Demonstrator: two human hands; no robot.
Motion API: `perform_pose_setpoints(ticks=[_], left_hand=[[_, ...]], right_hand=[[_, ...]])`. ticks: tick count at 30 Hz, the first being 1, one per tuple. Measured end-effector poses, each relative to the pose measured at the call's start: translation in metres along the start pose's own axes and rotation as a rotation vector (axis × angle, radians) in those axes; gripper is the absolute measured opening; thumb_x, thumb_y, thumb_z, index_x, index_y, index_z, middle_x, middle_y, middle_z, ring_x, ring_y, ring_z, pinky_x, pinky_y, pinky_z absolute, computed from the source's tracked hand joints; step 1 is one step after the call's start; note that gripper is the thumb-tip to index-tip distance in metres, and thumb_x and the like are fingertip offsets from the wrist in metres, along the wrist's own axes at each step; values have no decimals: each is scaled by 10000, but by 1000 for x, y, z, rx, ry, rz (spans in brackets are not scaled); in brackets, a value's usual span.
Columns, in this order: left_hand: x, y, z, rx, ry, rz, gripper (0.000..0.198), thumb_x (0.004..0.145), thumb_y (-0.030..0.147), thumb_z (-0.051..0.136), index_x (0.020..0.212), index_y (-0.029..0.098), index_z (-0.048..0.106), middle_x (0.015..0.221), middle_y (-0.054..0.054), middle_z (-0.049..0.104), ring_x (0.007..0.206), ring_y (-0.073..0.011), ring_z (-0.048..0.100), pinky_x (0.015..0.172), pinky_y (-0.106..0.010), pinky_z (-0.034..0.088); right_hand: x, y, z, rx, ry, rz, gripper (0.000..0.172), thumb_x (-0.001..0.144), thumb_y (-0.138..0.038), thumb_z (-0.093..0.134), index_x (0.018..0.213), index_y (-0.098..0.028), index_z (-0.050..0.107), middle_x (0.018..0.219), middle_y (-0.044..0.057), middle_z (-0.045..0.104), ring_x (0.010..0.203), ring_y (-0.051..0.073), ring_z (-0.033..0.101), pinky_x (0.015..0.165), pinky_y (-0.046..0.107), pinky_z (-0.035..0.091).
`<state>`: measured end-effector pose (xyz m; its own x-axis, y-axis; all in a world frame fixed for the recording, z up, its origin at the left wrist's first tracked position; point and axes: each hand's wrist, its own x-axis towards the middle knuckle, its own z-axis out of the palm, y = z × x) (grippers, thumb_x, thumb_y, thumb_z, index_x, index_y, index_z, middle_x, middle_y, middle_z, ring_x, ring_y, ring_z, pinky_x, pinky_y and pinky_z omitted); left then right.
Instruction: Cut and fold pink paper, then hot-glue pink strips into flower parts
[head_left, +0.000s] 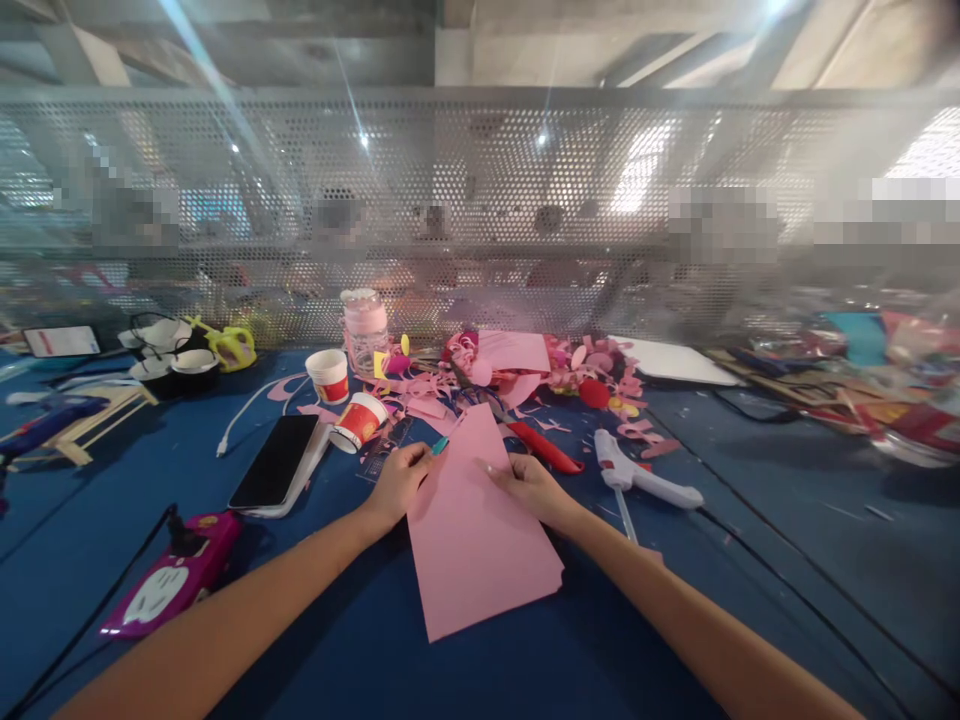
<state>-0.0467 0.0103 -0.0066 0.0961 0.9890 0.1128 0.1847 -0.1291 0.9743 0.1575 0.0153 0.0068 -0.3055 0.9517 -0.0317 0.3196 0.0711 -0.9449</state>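
A pink sheet of paper [480,540] is held up over the blue table between my two hands. My right hand [536,487] is closed on its right edge, thumb lying on the front face. At the left edge, my left hand [403,483] pinches a small teal object [440,446]; its kind cannot be made out, and the fingers behind it are partly hidden. A tool with a red handle [547,448] lies just beyond my right hand. To the right rests a white glue gun [646,478] with a clear glue stick [625,515].
Pink paper scraps and cut-outs [517,365] pile up behind the sheet. Paper cups [358,422], a phone [276,462] and a purple power strip [176,575] are to the left. A clear bottle [366,330] stands before the perforated metal screen [480,180]. The glue gun's cord [787,590] trails right.
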Motion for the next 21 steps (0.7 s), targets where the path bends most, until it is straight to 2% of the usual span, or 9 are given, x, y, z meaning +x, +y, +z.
perform_pose_setpoints(ticks=[7, 9, 13, 19, 21], left_hand=[[-1, 5, 0, -13, -17, 1, 325, 730, 434, 518, 567, 164, 441, 513, 54, 389, 494, -87, 349, 482, -220, 273], [-1, 8, -1, -101, -77, -43, 341, 709, 466, 544, 585, 164, 445, 526, 55, 414, 489, -85, 376, 475, -214, 291], [-1, 13, -4, -251, -227, -217, 390, 648, 544, 582, 647, 166, 488, 550, 49, 470, 465, -99, 443, 425, -215, 343], [-1, 13, -5, -213, -248, -225, 417, 590, 545, 634, 628, 140, 544, 557, 37, 498, 497, -106, 482, 460, -234, 420], [-1, 14, -4, -207, -270, -233, 415, 566, 532, 657, 617, 135, 546, 552, 37, 501, 501, -108, 489, 481, -244, 440]], right_hand=[[-3, -4, -2, -20, -40, -21, 493, 605, -648, 569, 563, -183, 411, 446, -62, 345, 414, 61, 306, 386, 215, 209], [-4, -3, -5, -31, -69, -21, 493, 610, -624, 586, 538, -188, 366, 441, -75, 303, 407, 47, 262, 386, 211, 184], [-7, -6, -10, -65, -129, -26, 536, 580, -577, 645, 497, -195, 277, 444, -91, 224, 415, 31, 201, 390, 207, 156], [-13, -20, -10, -16, -295, 3, 505, 620, -639, 563, 545, -159, 423, 494, -59, 370, 444, 48, 320, 416, 201, 245], [-11, -21, -9, -25, -287, 13, 512, 624, -640, 558, 539, -150, 437, 482, -62, 361, 433, 42, 309, 410, 197, 232]])
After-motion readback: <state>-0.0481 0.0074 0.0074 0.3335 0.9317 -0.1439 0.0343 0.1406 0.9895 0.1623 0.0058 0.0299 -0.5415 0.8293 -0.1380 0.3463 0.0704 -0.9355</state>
